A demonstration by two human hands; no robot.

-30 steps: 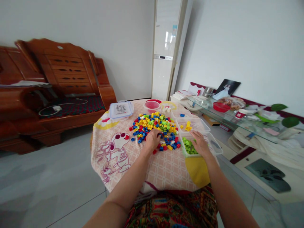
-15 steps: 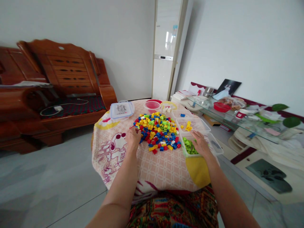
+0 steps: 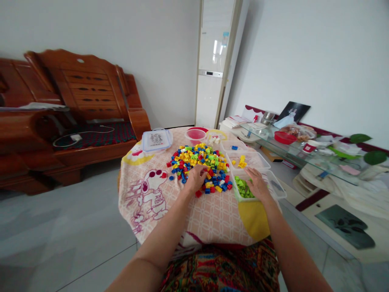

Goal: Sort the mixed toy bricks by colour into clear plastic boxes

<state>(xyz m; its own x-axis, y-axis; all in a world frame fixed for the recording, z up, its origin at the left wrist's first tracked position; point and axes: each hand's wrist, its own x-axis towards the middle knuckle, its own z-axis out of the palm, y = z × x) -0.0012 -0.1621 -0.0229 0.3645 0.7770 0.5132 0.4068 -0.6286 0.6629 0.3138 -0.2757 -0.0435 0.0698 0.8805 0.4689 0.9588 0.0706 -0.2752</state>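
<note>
A heap of small red, blue, yellow and green bricks (image 3: 199,164) lies on a round table covered by a pink cartoon cloth (image 3: 152,194). My left hand (image 3: 196,178) rests palm down on the near edge of the heap, fingers spread among the bricks. My right hand (image 3: 257,183) lies flat over a clear box of green bricks (image 3: 243,190) at the table's right side. Behind it stand a clear box with yellow bricks (image 3: 246,161) and another with a blue brick (image 3: 233,147). Whether either hand pinches a brick is hidden.
A lidded clear box (image 3: 156,140), a red bowl (image 3: 195,134) and a yellow-rimmed tub (image 3: 215,137) sit at the table's far side. A wooden sofa (image 3: 67,117) stands left, a white air conditioner (image 3: 212,65) behind, a cluttered glass shelf (image 3: 291,146) right.
My left hand moved from the heap's left edge back to the right, onto its near middle, shifting some bricks. My right hand stayed on the green-brick box.
</note>
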